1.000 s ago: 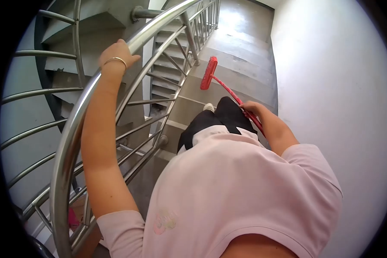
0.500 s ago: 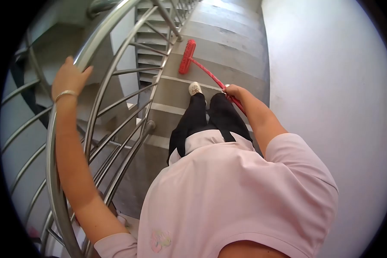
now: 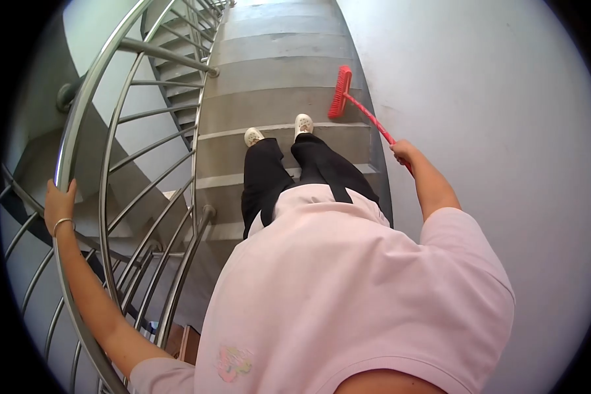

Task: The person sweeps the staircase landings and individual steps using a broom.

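Note:
My right hand (image 3: 404, 152) is closed around the red handle of a broom (image 3: 372, 121). The broom's red head (image 3: 341, 92) is at the right side of the stairs, close to the wall, with its bristles facing left. On the far left, my left hand (image 3: 60, 205) is wrapped round the shiny metal handrail (image 3: 79, 125), a bracelet at its wrist. Both feet, in white shoes (image 3: 303, 125), are on the steps between the railing and the wall.
Grey concrete stairs (image 3: 276, 72) extend away ahead of me. Metal railing bars (image 3: 154, 118) line the left, with another flight (image 3: 174, 62) visible beyond them. A plain pale wall (image 3: 479, 131) runs along the right. Brown box-like objects (image 3: 189, 345) show below the railing.
In view, the broom and my right hand have shifted right, toward the wall. My left hand appears lower and farther left on the handrail. Both shoes now show, wider apart.

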Motion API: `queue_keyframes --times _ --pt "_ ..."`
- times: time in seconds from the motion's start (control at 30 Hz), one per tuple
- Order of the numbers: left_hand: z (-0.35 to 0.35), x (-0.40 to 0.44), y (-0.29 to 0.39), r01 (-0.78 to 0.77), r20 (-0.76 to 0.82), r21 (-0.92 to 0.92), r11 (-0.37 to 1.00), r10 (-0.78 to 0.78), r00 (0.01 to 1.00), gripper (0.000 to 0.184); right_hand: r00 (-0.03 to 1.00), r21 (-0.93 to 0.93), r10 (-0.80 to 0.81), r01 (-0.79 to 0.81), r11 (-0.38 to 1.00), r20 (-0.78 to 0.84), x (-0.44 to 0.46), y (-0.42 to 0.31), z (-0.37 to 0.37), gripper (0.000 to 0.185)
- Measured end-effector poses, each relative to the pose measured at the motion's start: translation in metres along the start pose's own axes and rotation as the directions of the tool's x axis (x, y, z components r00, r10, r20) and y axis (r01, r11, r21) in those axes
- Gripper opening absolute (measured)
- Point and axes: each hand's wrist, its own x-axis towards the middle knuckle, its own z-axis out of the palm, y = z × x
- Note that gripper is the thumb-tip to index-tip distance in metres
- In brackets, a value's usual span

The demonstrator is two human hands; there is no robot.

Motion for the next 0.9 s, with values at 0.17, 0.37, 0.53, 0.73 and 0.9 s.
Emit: queue_keyframes --times 0.17,0.37,0.53,0.73,0.9 --pt "0.005 0.003 -0.003 -0.021 -0.022 0.007 1.0 0.021 1.0 0.057 0.992 -0.139 -0.005 -0.013 0.99 -0.128 0.003 0.023 -0.013 0.022" --pt "0.009 0.007 -0.006 -0.026 -0.054 0.004 1.0 0.026 0.998 0.056 0.997 -0.052 -0.018 0.013 0.999 -0.081 -0.001 0.054 -0.029 0.02" --pt "0.008 0.006 -0.005 -0.013 -0.045 0.023 1.0 0.014 0.999 0.056 0.991 -0.235 0.004 -0.035 0.971 -0.133 0.014 0.05 -0.024 0.019" --pt "0.008 0.007 -0.007 -0.034 -0.067 0.021 0.999 0.035 0.997 0.058 0.95 -0.301 -0.069 -0.027 0.953 -0.304 0.038 0.02 -0.02 0.02" --pt "0.007 0.006 -0.006 -0.006 0.001 0.012 1.0 0.006 1.0 0.06 0.914 -0.321 -0.154 0.027 0.947 -0.376 0.053 -0.007 -0.027 0.02"
